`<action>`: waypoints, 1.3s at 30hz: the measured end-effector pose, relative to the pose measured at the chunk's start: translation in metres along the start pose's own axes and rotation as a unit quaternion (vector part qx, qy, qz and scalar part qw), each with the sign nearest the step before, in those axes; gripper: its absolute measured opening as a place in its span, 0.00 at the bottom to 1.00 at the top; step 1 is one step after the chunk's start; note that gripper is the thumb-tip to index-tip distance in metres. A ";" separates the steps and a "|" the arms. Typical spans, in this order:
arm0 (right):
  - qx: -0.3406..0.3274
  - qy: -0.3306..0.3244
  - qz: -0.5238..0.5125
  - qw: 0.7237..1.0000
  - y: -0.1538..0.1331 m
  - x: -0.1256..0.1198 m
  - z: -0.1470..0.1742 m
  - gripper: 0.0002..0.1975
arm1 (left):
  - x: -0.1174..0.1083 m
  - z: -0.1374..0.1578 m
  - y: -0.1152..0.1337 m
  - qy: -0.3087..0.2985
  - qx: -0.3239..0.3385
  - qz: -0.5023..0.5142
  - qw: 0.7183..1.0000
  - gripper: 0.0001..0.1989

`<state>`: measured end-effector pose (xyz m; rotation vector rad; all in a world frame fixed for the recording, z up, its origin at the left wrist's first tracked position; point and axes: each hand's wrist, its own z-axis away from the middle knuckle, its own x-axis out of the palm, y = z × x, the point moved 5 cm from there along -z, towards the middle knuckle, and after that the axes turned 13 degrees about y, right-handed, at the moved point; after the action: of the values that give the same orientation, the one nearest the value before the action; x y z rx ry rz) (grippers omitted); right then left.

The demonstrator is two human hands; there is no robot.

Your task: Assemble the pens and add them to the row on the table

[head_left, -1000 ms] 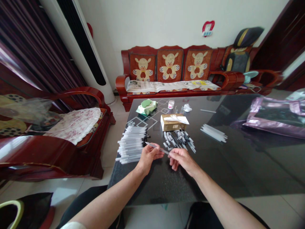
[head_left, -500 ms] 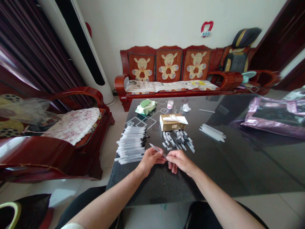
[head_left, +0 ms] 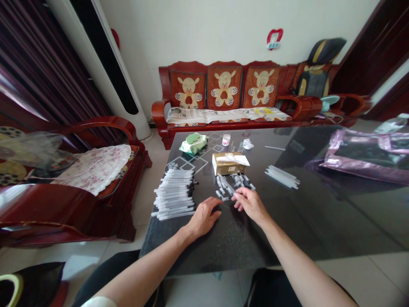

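Observation:
My left hand (head_left: pixel 204 216) rests low over the table, fingers loosely curved and apart, with nothing seen in it. My right hand (head_left: pixel 251 205) pinches the near end of a translucent pen barrel (head_left: pixel 227 184), its pointed end slanting away to the left. The barrel lies over a loose heap of pen caps (head_left: pixel 243 181), white or clear with black parts. Left of my hands is a stacked row of white pens (head_left: pixel 175 194), with black ends on the right side.
Behind the caps stands a gold tissue box (head_left: pixel 229 167). Green wipes (head_left: pixel 193 145), a small cup (head_left: pixel 226 139) and crumpled tissue (head_left: pixel 247 144) are further back. To the right lie several white tubes (head_left: pixel 282 176), a single stick (head_left: pixel 275 148) and a purple-edged bag (head_left: pixel 367 151).
My left hand has let go of the pen barrel. My right hand has carried it forward and right to the heap of caps. The view has shifted slightly.

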<state>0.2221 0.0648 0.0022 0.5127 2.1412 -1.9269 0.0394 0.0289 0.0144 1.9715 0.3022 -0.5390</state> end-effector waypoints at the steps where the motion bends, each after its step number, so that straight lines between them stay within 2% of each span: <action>1: -0.016 -0.007 -0.002 1.000 -0.002 0.006 -0.001 0.11 | 0.001 0.000 0.000 0.000 0.002 -0.007 1.000 0.18; 7: -0.051 -0.021 0.034 0.998 0.001 0.025 -0.009 0.10 | 0.005 0.003 -0.011 0.000 -0.024 -0.017 1.000 0.18; 11: -0.010 -0.051 -0.003 0.999 0.008 0.036 0.000 0.10 | 0.007 0.003 -0.012 -0.001 -0.014 -0.073 0.997 0.17; 18: 0.079 -0.100 -0.126 0.984 0.007 0.050 0.021 0.12 | 0.009 0.005 -0.009 -0.041 -0.012 -0.183 0.982 0.06; 22: 0.095 -0.106 -0.159 0.977 0.003 0.052 0.024 0.15 | 0.007 0.008 -0.012 -0.027 -0.026 -0.207 0.978 0.04; 25: 0.085 -0.092 -0.162 0.979 0.000 0.048 0.023 0.17 | 0.000 0.004 -0.015 0.023 -0.053 -0.139 0.989 0.03; 27: 0.068 -0.065 -0.155 0.983 -0.003 0.039 0.020 0.18 | -0.009 -0.003 -0.021 0.054 -0.107 -0.032 0.992 0.04; 28: 0.058 -0.052 -0.146 0.986 -0.004 0.033 0.018 0.19 | -0.014 -0.007 -0.026 0.066 -0.144 0.038 0.987 0.05; 30: 0.041 -0.037 -0.120 0.991 -0.005 0.022 0.015 0.20 | -0.027 -0.015 -0.034 0.096 -0.211 0.181 0.956 0.09; 32: 0.030 -0.030 -0.102 0.994 -0.005 0.011 0.014 0.20 | -0.043 -0.021 -0.040 0.144 -0.247 0.259 0.922 0.13; 35: 0.019 -0.022 -0.093 0.995 -0.006 0.000 0.013 0.18 | -0.060 -0.025 -0.042 0.169 -0.263 0.306 0.899 0.15; 39: 0.011 -0.030 -0.077 0.997 -0.006 -0.002 0.015 0.17 | -0.066 -0.023 -0.042 0.178 -0.277 0.323 0.887 0.15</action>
<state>0.2209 0.0488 0.0068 0.2975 2.1819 -2.0212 -0.0305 0.0700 0.0231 1.4651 0.0003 0.3246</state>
